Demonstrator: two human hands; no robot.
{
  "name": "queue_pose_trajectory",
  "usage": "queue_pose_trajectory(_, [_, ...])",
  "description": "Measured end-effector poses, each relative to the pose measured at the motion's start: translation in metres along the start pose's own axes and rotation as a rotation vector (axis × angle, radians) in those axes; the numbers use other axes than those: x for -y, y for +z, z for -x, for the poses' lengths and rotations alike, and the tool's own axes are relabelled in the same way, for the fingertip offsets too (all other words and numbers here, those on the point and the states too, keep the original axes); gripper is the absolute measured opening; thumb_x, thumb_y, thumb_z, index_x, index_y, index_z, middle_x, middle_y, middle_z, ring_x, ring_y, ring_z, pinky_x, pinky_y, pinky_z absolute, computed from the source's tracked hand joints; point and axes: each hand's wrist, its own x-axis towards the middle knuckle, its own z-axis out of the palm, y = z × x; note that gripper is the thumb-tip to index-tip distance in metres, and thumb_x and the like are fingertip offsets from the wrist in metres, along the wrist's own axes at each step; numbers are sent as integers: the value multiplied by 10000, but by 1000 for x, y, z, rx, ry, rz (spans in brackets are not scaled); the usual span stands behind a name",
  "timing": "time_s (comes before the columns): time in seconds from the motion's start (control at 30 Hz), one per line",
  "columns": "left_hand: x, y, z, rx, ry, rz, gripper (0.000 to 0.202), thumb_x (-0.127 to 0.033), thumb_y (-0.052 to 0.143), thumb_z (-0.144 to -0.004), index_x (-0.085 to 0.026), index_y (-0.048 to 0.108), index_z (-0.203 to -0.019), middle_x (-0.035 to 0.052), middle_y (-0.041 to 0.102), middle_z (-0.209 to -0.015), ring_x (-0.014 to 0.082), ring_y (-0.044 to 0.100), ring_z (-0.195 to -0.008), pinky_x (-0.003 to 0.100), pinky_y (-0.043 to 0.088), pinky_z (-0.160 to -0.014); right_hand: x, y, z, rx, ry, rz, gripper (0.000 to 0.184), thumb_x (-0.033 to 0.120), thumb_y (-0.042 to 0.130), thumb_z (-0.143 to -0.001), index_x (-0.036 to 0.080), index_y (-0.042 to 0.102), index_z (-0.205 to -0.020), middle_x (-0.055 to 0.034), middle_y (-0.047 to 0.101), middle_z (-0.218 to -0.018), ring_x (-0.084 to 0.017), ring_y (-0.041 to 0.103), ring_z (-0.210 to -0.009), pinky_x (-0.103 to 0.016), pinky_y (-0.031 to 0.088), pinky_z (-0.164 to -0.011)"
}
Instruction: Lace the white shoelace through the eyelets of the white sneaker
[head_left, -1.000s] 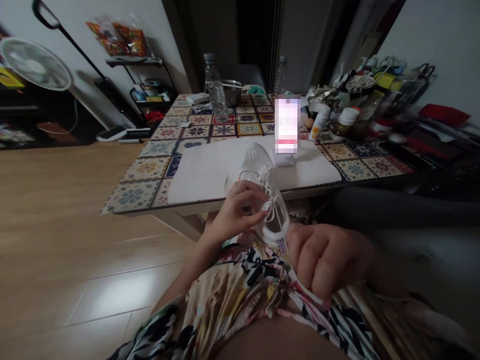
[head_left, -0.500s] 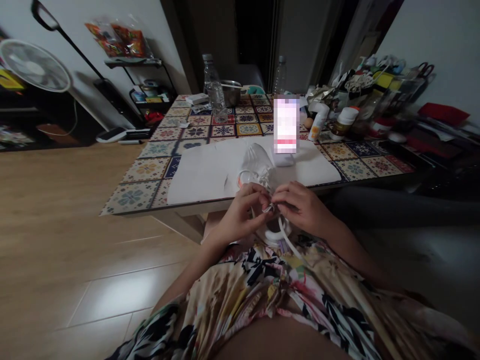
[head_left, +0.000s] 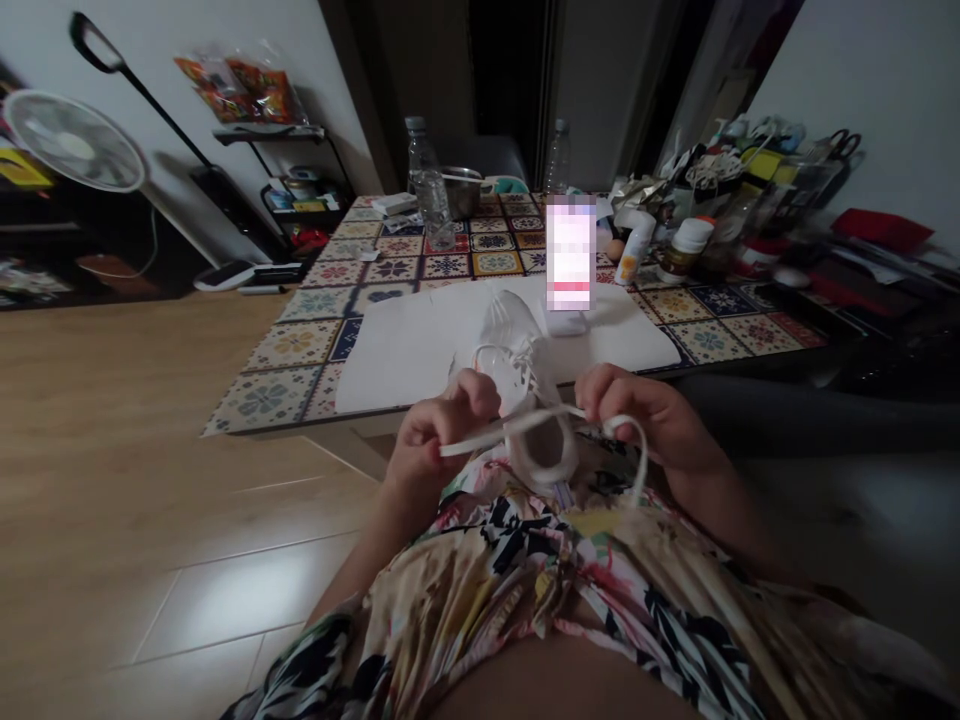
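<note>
A white sneaker (head_left: 513,330) points away from me, its toe over the white sheet and its heel opening close to my lap. Criss-crossed lacing shows on its upper. Stretched across the shoe's opening is a flat white shoelace (head_left: 501,430). My left hand (head_left: 439,425) is closed on the lace at the left of the shoe. On the right, my right hand (head_left: 637,405) pinches the lace too, and a loop of it hangs down below those fingers.
A white sheet (head_left: 405,345) covers the near part of the tile-patterned table (head_left: 262,395). A phone with a blurred screen (head_left: 570,255) stands on it beyond the shoe. Plastic bottles (head_left: 431,195), a metal pot (head_left: 463,190) and jars (head_left: 686,250) stand farther back.
My hands were together over the shoe's lacing. They have moved apart, left and right, drawing the lace out between them, and the shoe's opening is more exposed.
</note>
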Motion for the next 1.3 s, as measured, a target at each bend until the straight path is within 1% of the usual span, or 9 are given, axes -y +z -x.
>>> queue_pose_trajectory(0.13, [-7, 3, -6, 67, 220, 251, 586, -524, 780, -684, -168, 397, -418, 5, 349, -642, 148, 448, -656, 268, 464, -602, -2, 2, -3, -183, 25, -308, 411, 551, 684, -827, 235, 533, -612, 7, 482, -612, -186, 497, -651, -344, 440, -648])
queue_pose_trajectory(0.27, [-9, 6, -9, 246, 271, 373, 415, -364, 751, -766, -193, 488, -495, -11, 322, -628, 139, 430, -631, 257, 439, -592, -4, 3, -8, -302, 87, -491, 407, 510, 722, -804, 238, 526, -572, 44, 346, -518, -159, 414, -561, -321, 399, -586])
queue_pose_trajectory(0.47, [-10, 5, -9, 274, 271, 369, 376, -348, 776, -766, -205, 526, -524, -20, 351, -585, 126, 421, -571, 258, 413, -557, 10, 0, -9, -383, 61, -428, 409, 467, 742, -796, 234, 487, -577, 56, 315, -527, -139, 374, -526, -312, 401, -564])
queue_pose_trajectory(0.67, [-23, 3, -6, 426, 352, 266, 358, -342, 738, -829, -223, 599, -522, -23, 433, -496, 103, 462, -458, 240, 427, -478, 23, 3, 1, -493, -89, -384, 168, 430, 694, -862, 295, 655, -770, 76, 400, -498, -98, 288, -401, -235, 289, -404])
queue_pose_trajectory(0.73, [-27, 7, -1, 423, 312, 154, 285, -323, 704, -865, -232, 684, -595, -2, 510, -537, 111, 522, -486, 239, 457, -485, 22, 9, 6, -484, -94, -276, 126, 403, 668, -892, 294, 688, -832, 74, 470, -512, -86, 321, -393, -227, 280, -396])
queue_pose_trajectory(0.83, [-26, 19, 7, 349, 99, -45, 47, -261, 737, -843, -248, 782, -838, 23, 637, -648, 133, 610, -591, 250, 507, -563, 19, 21, 11, -371, -28, 59, 119, 333, 649, -915, 249, 722, -874, 29, 619, -612, -102, 512, -497, -233, 371, -457])
queue_pose_trajectory(0.93, [-17, 29, 11, 261, -93, -139, 255, -242, 778, -805, -279, 762, -1057, 18, 692, -739, 125, 634, -649, 236, 514, -603, 18, 29, 10, -172, -96, 311, 94, 264, 635, -924, 214, 714, -908, -5, 707, -725, -116, 622, -609, -234, 452, -550])
queue_pose_trajectory(1.07, [-8, 33, 8, 215, 12, -266, 114, -210, 758, -824, -239, 777, -932, 27, 709, -790, 119, 640, -721, 229, 509, -665, 17, 32, 6, -22, -265, 505, 95, 249, 588, -948, 197, 662, -920, -19, 712, -745, -123, 643, -658, -240, 477, -621])
queue_pose_trajectory(1.3, [-11, 37, 8, 215, 181, -407, 86, -126, 728, -833, -207, 720, -862, 11, 692, -799, 108, 622, -752, 225, 503, -704, 15, 33, 7, -4, -304, 612, 95, 246, 536, -961, 208, 599, -899, -8, 671, -740, -131, 620, -680, -247, 466, -649])
